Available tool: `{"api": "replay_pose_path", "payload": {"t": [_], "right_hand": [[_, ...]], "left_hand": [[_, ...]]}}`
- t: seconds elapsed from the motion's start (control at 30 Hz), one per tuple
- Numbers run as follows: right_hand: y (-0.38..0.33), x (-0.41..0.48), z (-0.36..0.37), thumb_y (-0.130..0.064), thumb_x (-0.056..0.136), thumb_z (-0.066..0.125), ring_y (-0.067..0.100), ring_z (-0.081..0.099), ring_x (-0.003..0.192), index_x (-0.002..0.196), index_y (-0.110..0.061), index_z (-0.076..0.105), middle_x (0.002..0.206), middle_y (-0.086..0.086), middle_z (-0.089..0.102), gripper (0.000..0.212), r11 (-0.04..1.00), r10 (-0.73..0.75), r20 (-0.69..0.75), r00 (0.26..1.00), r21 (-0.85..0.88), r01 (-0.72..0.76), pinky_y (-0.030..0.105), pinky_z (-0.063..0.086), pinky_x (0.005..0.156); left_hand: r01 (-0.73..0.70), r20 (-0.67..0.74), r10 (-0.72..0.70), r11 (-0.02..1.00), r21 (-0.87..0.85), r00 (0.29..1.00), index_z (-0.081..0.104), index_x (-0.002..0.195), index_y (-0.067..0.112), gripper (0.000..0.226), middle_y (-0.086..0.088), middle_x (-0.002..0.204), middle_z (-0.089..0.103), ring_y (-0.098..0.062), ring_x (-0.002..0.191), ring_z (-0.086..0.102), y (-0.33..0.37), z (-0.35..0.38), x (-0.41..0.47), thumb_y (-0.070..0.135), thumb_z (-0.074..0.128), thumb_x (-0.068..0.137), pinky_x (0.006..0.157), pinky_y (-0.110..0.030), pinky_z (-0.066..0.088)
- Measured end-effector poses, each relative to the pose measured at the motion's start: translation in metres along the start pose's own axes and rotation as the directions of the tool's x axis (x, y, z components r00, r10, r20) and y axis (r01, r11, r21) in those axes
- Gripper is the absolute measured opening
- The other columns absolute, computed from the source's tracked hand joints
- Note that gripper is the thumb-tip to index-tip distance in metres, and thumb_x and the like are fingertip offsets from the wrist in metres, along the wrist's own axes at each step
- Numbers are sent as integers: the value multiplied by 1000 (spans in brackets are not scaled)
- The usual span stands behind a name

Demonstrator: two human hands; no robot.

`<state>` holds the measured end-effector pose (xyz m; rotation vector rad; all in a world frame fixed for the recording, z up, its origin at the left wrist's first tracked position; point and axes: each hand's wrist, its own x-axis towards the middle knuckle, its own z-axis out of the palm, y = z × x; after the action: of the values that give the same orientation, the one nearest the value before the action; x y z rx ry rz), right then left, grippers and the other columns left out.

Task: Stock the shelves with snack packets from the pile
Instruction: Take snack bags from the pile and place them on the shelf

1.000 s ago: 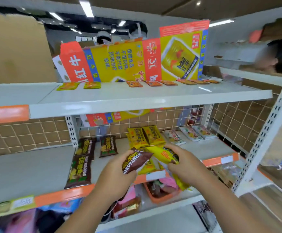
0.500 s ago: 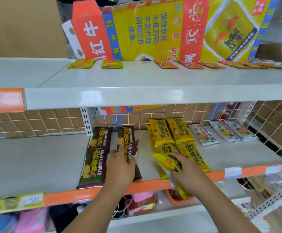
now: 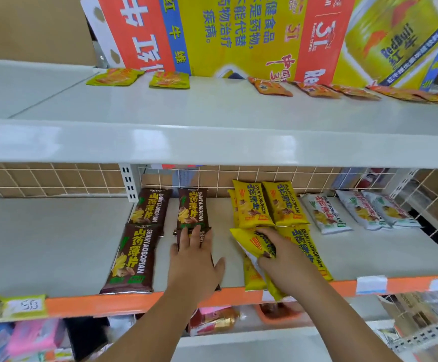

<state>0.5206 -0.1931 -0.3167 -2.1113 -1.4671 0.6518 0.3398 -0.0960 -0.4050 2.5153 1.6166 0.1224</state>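
Note:
My left hand (image 3: pixel 195 259) lies flat with straight fingers on a brown snack packet (image 3: pixel 205 235) on the middle shelf (image 3: pixel 56 241), pressing it down in front of another brown packet (image 3: pixel 192 209). Two more brown packets (image 3: pixel 131 257) lie to the left. My right hand (image 3: pixel 282 253) grips a bunch of yellow snack packets (image 3: pixel 252 244) over the shelf's front edge, beside yellow packets (image 3: pixel 267 205) lying in a row.
White packets (image 3: pixel 325 212) lie at the right of the middle shelf. The top shelf (image 3: pixel 212 142) carries small orange and yellow sachets (image 3: pixel 169 80) and a big Red Bull carton (image 3: pixel 238 35). A lower shelf holds a pile of assorted packets (image 3: pixel 212 318).
My left hand has laid the brown packet it carried down on the shelf and now presses it flat. The camera has come closer to the shelf. My right hand still holds the yellow packets.

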Motion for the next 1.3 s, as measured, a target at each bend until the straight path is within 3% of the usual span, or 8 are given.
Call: {"api": "replay_pose_path", "payload": {"t": [0.13,0.27,0.4,0.57,0.67,0.83,0.93,1.3], "right_hand": [[12,5,-2,-21,86,62,14,64,91,143,-44,44,118,-12,61,64,999,15,15,1000,38,-15,36,56,80],[26,4,-7,-23,85,62,16,64,91,143,-46,44,120,-10,65,65,996,42,19,999,76,-43,34,55,77],[37,7,-7,-35,76,57,21,66,88,144,-46,41,121,-5,64,70,993,79,1,997,92,-79,42,57,79],[38,19,2,-36,89,59,34,58,106,151,-40,34,131,10,46,67,989,140,-129,982,-23,-144,45,51,93],[20,29,4,-44,93,54,40,41,128,154,-39,28,146,11,32,66,985,122,-208,970,-91,-143,49,45,104],[6,29,30,-62,93,48,39,19,143,159,-38,9,165,4,1,80,950,82,-70,994,-296,-100,50,38,109],[14,28,40,-64,94,46,40,15,147,159,-38,-2,167,5,-3,86,930,105,-60,993,-347,-120,51,35,112],[16,28,43,-63,94,47,39,9,151,159,-35,-6,168,5,-9,89,921,115,-67,991,-366,-131,53,32,115]], "left_hand": [[13,-17,-13,1000,13,1000,10,161,32,78,-4,170,7,-33,156,1,0,2,2,65,31,94,121,-51,22],[24,-45,-24,1000,-10,999,14,161,33,79,-3,170,11,-31,156,4,-1,6,-2,62,34,91,120,-51,26],[31,-70,-34,999,-38,997,18,161,34,78,-2,170,12,-29,157,3,0,6,-4,59,38,90,119,-50,27],[39,-81,-44,998,-55,996,18,160,36,77,1,170,11,-27,157,2,-1,7,-8,59,39,89,119,-49,30],[37,-78,-41,998,-53,996,17,160,36,76,2,170,9,-27,157,1,0,6,-8,58,37,90,119,-48,29],[38,-108,-45,997,-68,993,22,159,37,76,2,169,15,-26,157,4,-1,8,-7,58,36,88,118,-48,31],[35,-114,-43,997,-65,993,24,159,37,77,2,169,17,-26,156,5,-1,9,-7,59,34,86,117,-49,33],[33,-115,-39,998,-53,993,24,158,38,75,2,168,18,-27,156,7,-1,9,-8,59,33,86,118,-49,32]]}}
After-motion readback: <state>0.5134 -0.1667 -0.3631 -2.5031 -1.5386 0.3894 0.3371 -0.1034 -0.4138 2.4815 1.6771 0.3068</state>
